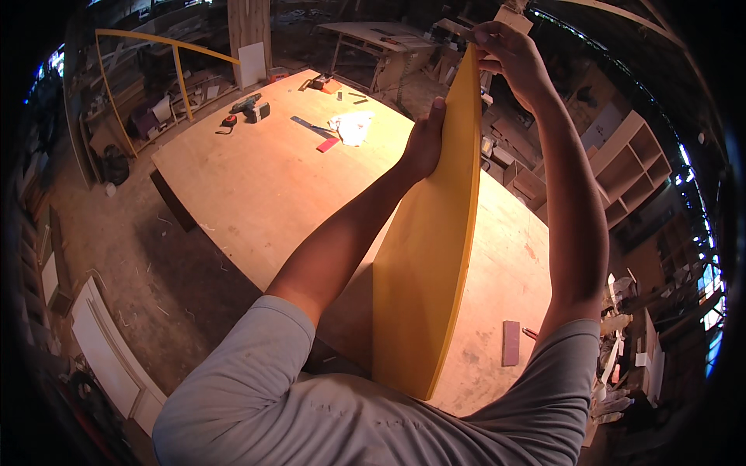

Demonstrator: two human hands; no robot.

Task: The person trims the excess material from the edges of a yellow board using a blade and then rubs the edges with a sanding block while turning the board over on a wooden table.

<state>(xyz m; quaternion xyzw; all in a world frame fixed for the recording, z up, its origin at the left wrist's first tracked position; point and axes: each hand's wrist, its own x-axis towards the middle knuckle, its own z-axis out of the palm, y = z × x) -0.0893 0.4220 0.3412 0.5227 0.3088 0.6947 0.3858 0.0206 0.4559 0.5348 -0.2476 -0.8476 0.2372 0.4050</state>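
Note:
A long yellow board (426, 264) stands on its edge on the wooden worktable (264, 198), running from close to my body toward the far side. My left hand (426, 144) grips it on its left side, thumb pointing up. At the board's far upper end, my right hand (513, 62) has its fingers bent and closed about the corner. Whether anything small lies under those fingertips is hidden. Close to my right forearm, a dark red flat block (510, 343) rests on the table.
On the table's far left lie a cordless drill (252, 109) and a tape measure (228, 123). Farther right are a metal square (312, 126), a white crumpled sheet (353, 126) and a red piece (328, 145). An open wooden shelf unit (631, 167) stands at right; white panels (109, 349) lean lower left.

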